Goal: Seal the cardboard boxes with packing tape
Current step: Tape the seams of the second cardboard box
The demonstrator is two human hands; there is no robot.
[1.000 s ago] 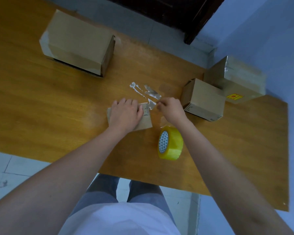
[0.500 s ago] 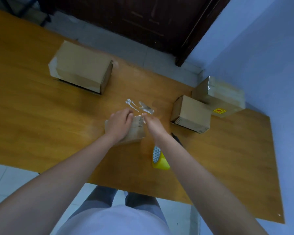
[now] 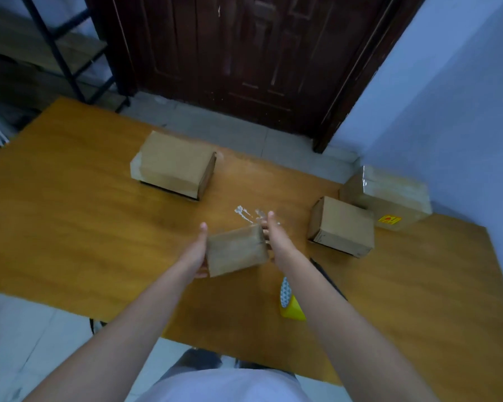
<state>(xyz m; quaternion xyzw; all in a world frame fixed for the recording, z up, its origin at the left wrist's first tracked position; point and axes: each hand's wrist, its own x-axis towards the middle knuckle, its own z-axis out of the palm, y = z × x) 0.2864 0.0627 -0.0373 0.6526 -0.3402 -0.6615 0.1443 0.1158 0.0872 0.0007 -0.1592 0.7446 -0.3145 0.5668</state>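
- Head view: a small cardboard box (image 3: 236,253) sits between both hands over the middle of the wooden table (image 3: 70,227); whether it rests on the table or is raised off it cannot be told.
- The left hand (image 3: 196,256) presses flat against the box's left side, fingers straight.
- The right hand (image 3: 273,239) lies against the box's right side with fingers extended, so neither hand curls round it.
- The yellow tape roll (image 3: 290,304) stands on edge near the table's front edge, partly hidden by the right forearm.
- A large box (image 3: 174,165) sits near the far edge.
- A medium box (image 3: 341,226) and a taped box (image 3: 386,197) crowd the far right corner.
- Bare tabletop spreads wide to the left.
- Tape scraps (image 3: 244,213) lie just beyond the fingertips.
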